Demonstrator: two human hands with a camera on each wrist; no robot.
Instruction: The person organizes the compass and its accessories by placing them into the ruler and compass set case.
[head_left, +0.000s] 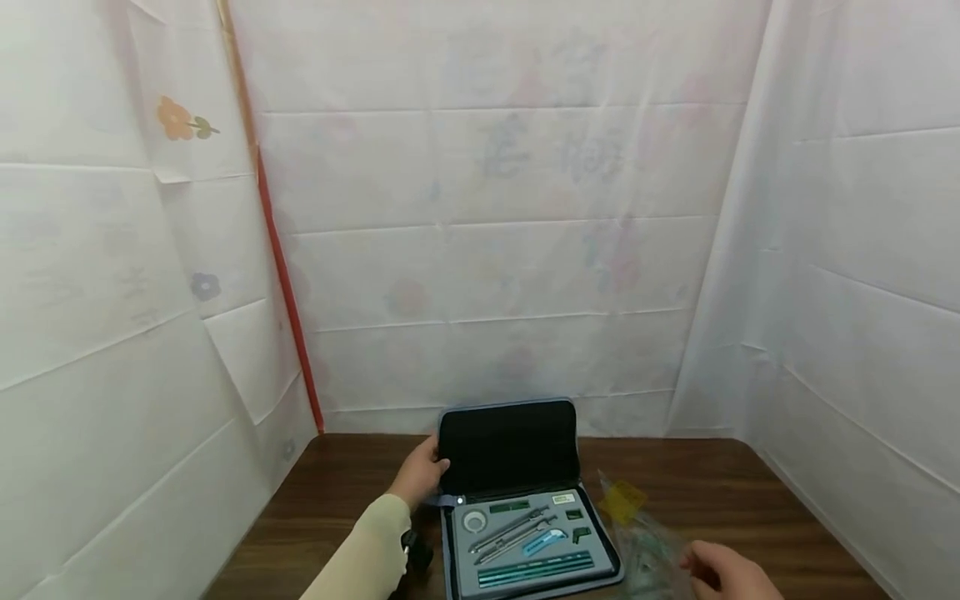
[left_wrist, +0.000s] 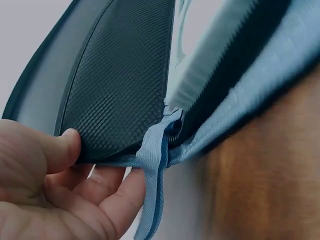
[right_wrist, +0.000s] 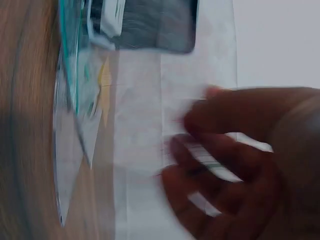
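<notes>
An unzipped case (head_left: 508, 446) stands with its lid up, and its grey tray (head_left: 540, 533) holds two compasses, a blue cutter, a tape roll and green pencils. My left hand (head_left: 420, 473) pinches the lid's left edge between thumb and fingers; in the left wrist view the hand (left_wrist: 75, 185) grips the lid beside a blue fabric strap (left_wrist: 152, 170). To the right of the case lies a clear plastic bag (head_left: 651, 554). My right hand (head_left: 731, 571) is by the bag's right side, its fingers bent and blurred in the right wrist view (right_wrist: 225, 165), with nothing seen in them.
A yellow piece (head_left: 622, 502) shows at the top of the bag. Under everything is a brown wooden table (head_left: 750, 492). White sheets (head_left: 487, 250) hang behind and at both sides, with a red strip (head_left: 288, 292) at the left corner.
</notes>
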